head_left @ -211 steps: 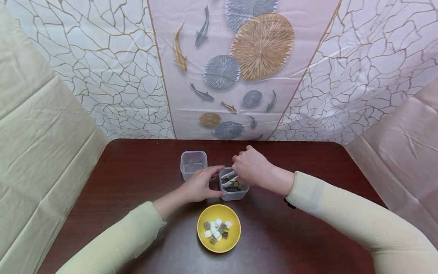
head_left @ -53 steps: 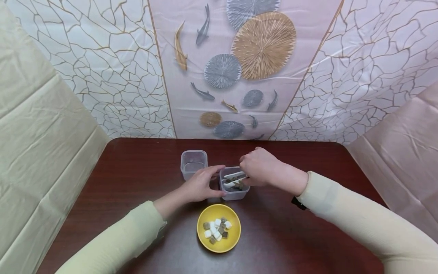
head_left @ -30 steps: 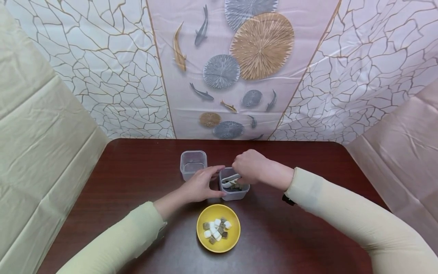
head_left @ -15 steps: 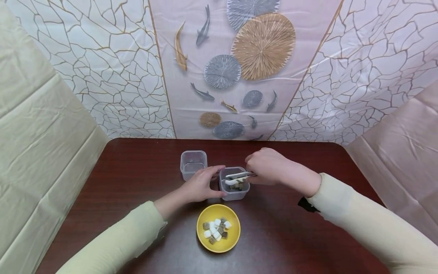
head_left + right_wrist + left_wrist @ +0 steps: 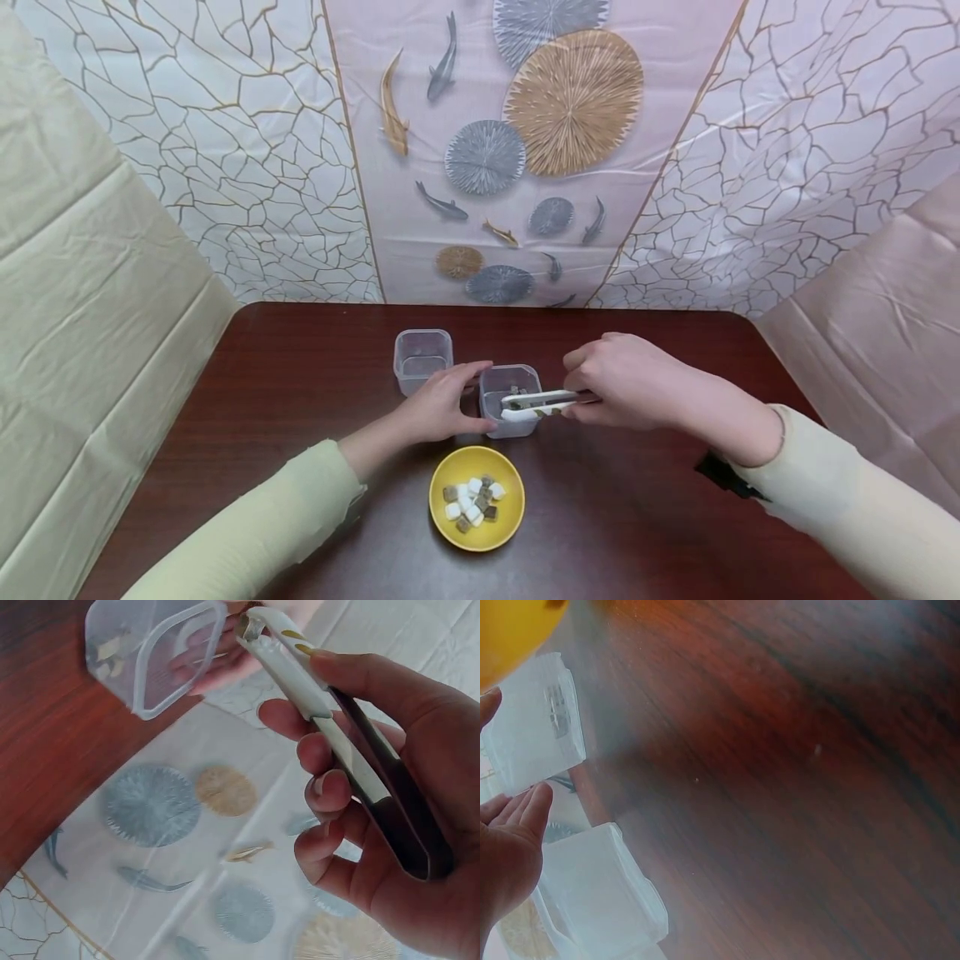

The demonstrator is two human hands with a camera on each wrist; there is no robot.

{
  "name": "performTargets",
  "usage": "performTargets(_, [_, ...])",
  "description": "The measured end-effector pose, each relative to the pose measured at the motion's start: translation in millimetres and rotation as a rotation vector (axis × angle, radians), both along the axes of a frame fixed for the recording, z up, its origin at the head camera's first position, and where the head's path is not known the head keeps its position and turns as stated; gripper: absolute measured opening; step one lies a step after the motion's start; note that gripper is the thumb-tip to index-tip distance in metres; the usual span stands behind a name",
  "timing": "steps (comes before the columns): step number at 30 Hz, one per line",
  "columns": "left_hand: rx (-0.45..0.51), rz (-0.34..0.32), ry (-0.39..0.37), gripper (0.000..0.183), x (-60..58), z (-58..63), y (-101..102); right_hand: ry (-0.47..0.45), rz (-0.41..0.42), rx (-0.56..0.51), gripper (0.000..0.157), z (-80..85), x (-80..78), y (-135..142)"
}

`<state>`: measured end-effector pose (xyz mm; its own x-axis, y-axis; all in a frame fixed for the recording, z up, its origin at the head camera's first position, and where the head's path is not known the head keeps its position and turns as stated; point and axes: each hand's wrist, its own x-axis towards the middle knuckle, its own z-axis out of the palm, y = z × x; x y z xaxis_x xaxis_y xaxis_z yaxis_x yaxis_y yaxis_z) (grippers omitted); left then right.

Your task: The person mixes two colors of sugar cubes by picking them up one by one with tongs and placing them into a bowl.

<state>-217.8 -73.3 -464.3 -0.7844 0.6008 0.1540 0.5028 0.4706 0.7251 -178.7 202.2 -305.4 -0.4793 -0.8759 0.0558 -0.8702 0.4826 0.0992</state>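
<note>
My right hand (image 5: 626, 379) holds a pair of small white tongs (image 5: 536, 404) with a leaf pattern. Their tips are over the near right part of a clear plastic container (image 5: 510, 379). In the right wrist view the tongs (image 5: 300, 682) lie between thumb and fingers, arms close together. Something small and greyish may sit at the tips; I cannot tell. A few small brown pieces (image 5: 112, 652) show in the container. My left hand (image 5: 438, 404) holds that container from its left side, thumb at the near corner and fingers at the far one.
A yellow bowl (image 5: 438, 521) with several white and brown cubes (image 5: 472, 500) stands in front of the container. Another clear container (image 5: 423, 354) stands behind my left hand. The dark wooden table (image 5: 300, 367) ends at a patterned cloth backdrop (image 5: 480, 233).
My right hand first worked the tongs down inside the container, then drew back right and toward me, bringing the tips up near the rim. The left hand has stayed in place.
</note>
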Motion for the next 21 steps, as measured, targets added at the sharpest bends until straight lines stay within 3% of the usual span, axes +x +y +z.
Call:
performTargets(11, [-0.043, 0.042, 0.043, 0.092, 0.8, -1.2, 4, -0.03, 0.126, 0.025, 0.013, -15.0, 27.9, -13])
performTargets(21, [-0.031, 0.031, 0.047, 0.089, 0.3, -3.7, 5, 0.004, 0.181, 0.056, 0.026, -32.7, 29.4, -27])
